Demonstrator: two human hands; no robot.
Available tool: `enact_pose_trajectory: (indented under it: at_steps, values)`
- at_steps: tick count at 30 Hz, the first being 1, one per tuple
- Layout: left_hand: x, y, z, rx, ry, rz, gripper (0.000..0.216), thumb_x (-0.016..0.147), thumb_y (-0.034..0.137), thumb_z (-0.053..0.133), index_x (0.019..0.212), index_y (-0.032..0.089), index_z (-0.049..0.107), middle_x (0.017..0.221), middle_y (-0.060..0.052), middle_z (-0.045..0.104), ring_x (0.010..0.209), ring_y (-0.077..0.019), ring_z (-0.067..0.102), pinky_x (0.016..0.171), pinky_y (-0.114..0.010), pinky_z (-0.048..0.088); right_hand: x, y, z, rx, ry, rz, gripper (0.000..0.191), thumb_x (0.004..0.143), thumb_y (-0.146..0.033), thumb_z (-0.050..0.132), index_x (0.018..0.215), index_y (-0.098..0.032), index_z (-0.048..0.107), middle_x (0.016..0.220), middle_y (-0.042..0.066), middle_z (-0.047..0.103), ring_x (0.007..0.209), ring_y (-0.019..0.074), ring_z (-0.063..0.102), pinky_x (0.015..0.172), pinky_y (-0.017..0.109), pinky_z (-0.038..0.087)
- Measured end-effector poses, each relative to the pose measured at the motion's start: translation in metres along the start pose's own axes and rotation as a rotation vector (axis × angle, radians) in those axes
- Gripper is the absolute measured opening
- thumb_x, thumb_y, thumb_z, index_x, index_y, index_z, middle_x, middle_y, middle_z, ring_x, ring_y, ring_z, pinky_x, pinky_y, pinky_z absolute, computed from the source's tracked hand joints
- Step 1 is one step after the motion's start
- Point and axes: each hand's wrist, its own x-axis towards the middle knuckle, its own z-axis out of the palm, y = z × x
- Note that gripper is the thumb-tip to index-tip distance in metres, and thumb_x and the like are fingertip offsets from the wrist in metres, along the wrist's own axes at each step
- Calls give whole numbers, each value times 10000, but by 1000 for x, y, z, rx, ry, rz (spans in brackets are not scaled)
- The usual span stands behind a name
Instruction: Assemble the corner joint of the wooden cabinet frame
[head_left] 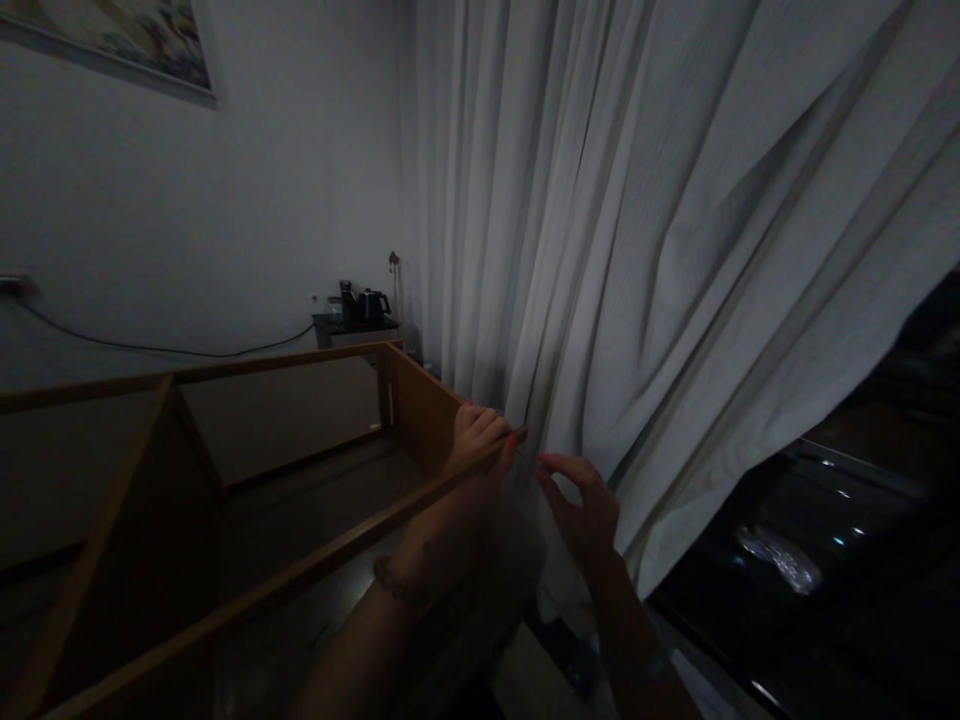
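Note:
A brown wooden furniture frame (300,573) with long rails and a divider panel (142,500) stretches across the left and lower part of the view. My left hand (480,445) is closed around the near right corner of this frame, where the front rail meets the end panel (420,397). Just to the right of that corner, apart from the wood, my right hand (585,505) has thumb and index finger brought together in a pinch. Anything between those fingertips is too small and dark to make out.
Long pale curtains (585,200) hang close behind my hands. At the back, a small dark-topped cabinet (356,325) bears a black kettle (373,304). A cable (187,352) runs along the wall. Dark glass (832,520) shows at the right.

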Motion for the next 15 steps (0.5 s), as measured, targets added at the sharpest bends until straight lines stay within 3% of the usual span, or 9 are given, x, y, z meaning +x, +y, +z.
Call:
enact_pose_trajectory:
  at_steps: [4, 8, 10, 13, 15]
  values:
    - [1, 0, 1, -6, 15, -6, 263, 908, 298, 319, 718, 219, 483, 766, -25, 535, 923, -197, 462, 1003, -444, 310, 1, 10, -6, -53, 1, -117, 342, 833, -145, 653, 1130, -292, 569, 923, 11, 709, 800, 154, 674, 688, 302, 561]
    - [1, 0, 1, -9, 4, -5, 251, 907, 295, 326, 725, 221, 482, 765, -23, 535, 922, -195, 464, 1007, -442, 309, 3, 7, -7, -32, -5, -31, 173, 827, -204, 667, 978, -282, 634, 815, 6, 709, 732, 168, 665, 644, 313, 541]
    - [1, 0, 1, -11, 4, -4, 254, 905, 297, 325, 719, 223, 481, 761, -25, 535, 924, -198, 463, 1002, -444, 314, 4, 0, -5, -1, -5, 86, 19, 835, -241, 652, 820, -250, 644, 703, -1, 678, 646, 157, 631, 598, 297, 507]
    - [0, -1, 2, -17, 16, -9, 258, 904, 306, 325, 719, 225, 486, 766, -28, 539, 930, -201, 459, 1001, -446, 312, 3, -18, -1, 72, 9, 386, 281, 851, -333, 617, 603, -212, 562, 524, -37, 545, 499, 114, 512, 507, 246, 418]
    - [0, -2, 3, -18, 20, -10, 257, 905, 310, 326, 728, 224, 490, 771, -28, 540, 932, -200, 458, 1007, -445, 304, 2, -31, 4, 217, -18, 646, 355, 883, -384, 560, 582, -199, 526, 481, -56, 485, 456, 92, 463, 473, 217, 380]
